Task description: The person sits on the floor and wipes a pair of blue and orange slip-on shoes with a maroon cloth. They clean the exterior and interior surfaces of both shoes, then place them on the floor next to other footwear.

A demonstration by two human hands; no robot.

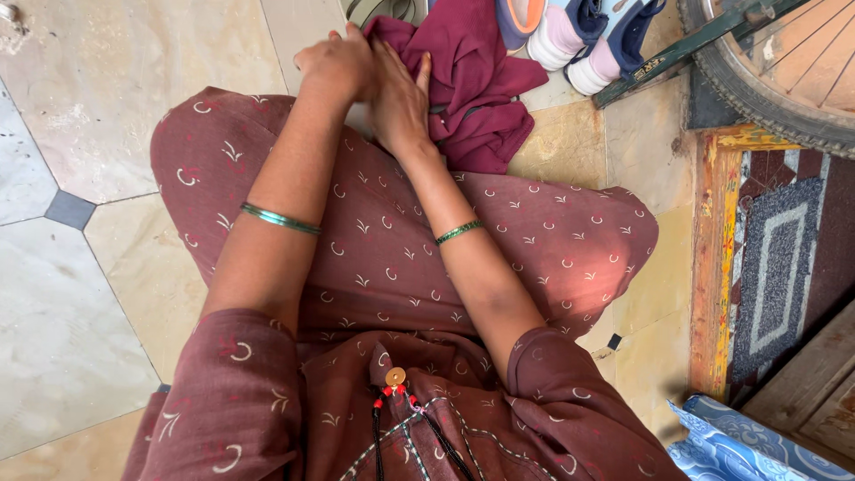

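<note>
1. Step in hand, by my read: working the maroon cloth (476, 85) on the floor (107, 107), smoothing or bunching it. Both hands sit at its near-left edge.
2. Cloth location: crumpled on the tiles just ahead of the person's knees, beside the sandals (579, 36), which touch its far side. Wheel (784, 80) further right, apart from it.
3. Right hand (399, 98): palm down, flat on the cloth, fingers spread and pressing, no pinch visible.
4. Left hand (337, 62): curled, knuckles up, touching the right hand and the cloth edge. Fingertips hidden; cannot tell whether its grip pinches fabric or is just closed.
5. Arms: both stretched forward over the lap, forearms converging toward the cloth, wrists nearly meeting. A green bangle (280, 218) on each forearm.
6. Next move likely calls for: a firm hold on one cloth edge, the flat hand anchoring the rest so the fabric doesn't drag into the sandals.
</note>
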